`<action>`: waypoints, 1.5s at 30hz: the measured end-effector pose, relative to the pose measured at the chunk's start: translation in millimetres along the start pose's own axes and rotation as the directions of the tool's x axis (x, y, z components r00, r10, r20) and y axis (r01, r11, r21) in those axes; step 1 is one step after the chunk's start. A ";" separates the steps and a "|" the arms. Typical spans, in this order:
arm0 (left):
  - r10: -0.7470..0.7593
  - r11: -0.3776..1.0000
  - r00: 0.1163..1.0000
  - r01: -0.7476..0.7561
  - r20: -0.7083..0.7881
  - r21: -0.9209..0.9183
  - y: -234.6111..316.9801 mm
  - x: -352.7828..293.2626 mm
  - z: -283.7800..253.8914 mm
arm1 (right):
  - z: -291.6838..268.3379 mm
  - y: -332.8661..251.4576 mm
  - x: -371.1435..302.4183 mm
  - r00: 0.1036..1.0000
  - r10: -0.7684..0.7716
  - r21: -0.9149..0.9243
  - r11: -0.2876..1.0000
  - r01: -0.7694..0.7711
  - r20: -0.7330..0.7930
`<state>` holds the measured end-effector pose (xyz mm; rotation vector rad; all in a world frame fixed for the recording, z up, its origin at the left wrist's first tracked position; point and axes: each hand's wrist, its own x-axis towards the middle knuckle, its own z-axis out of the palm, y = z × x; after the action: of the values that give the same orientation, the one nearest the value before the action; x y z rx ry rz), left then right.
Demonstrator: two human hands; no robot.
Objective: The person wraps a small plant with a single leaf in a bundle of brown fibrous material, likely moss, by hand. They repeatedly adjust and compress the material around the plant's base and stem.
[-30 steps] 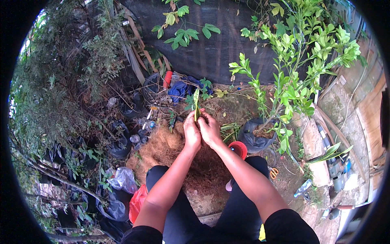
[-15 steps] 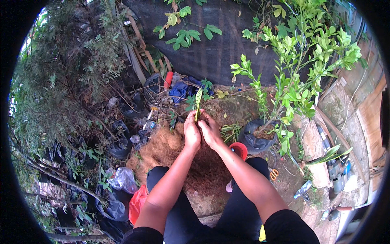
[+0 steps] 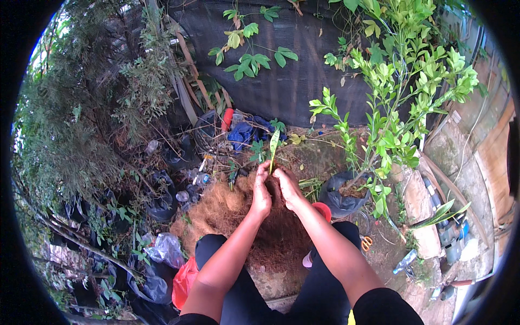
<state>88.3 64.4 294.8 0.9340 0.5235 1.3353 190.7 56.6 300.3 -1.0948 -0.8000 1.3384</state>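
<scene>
A short, pointed snake plant leaf [image 3: 274,147], green with yellowish edges, stands nearly upright between my hands. My left hand [image 3: 262,194] closes on its base from the left, with dirt on the fingers. From the right, my right hand [image 3: 287,188] pinches at the same base, fingertips curled inward. The palms are apart lower down, with dark brown fibre showing in the gap. Whatever is around the leaf's lowest end is hidden by my fingers. Below and left of the hands spreads a heap of brown coconut fibre [image 3: 208,212], lighter at the left and darker toward my knees.
Right of my hands are a red pot [image 3: 323,210], a black-bagged potted shrub [image 3: 342,196] and orange-handled scissors [image 3: 366,243]. Another snake plant cutting [image 3: 437,215] lies farther right. Red [image 3: 184,281] and clear plastic bags [image 3: 166,249] lie left. Dark netting [image 3: 303,70] hangs behind.
The leaf and both hands sit slightly lower and to the right in the picture; the leaf leans a little more right. My palms have parted somewhat. The whole view has shifted slightly.
</scene>
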 end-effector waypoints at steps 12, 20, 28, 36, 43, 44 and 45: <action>0.019 0.959 1.000 -0.015 -0.009 0.283 21.7 -24.6 -8.0 | 7.3 33.1 -4.3 0.993 0.106 0.091 0.991 -0.101 -0.050; 0.004 0.978 0.999 0.005 -0.041 0.211 25.7 -25.0 -15.0 | 25.6 28.9 -10.5 0.992 -0.104 -0.102 0.990 0.097 -0.064; -0.025 0.998 0.995 0.019 -0.098 -0.059 10.4 -28.4 -31.7 | 34.3 17.6 -22.8 1.000 -0.003 -0.247 0.969 0.001 -0.007; -0.284 0.945 0.930 0.229 -0.235 -0.234 52.7 -19.9 -9.5 | 49.0 -19.8 -25.8 1.000 0.006 -0.172 0.985 -0.007 -0.005; -0.096 0.991 0.954 0.066 -0.283 -0.115 36.0 -18.4 -4.8 | 58.5 -32.7 -45.6 0.919 -0.383 -0.707 0.625 0.330 0.091; -0.115 0.992 0.929 0.092 -0.351 -0.082 30.3 -18.2 -2.4 | 57.3 -33.2 -43.2 0.923 -0.377 -0.659 0.678 0.328 0.071; -0.076 0.994 0.955 0.051 -0.286 -0.094 26.7 -20.5 -2.3 | 54.8 -33.1 -41.0 0.943 -0.330 -0.621 0.730 0.284 0.043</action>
<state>66.9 44.4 311.5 0.6487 0.7084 1.4328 146.4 27.6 354.9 -1.4296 -1.3657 0.7469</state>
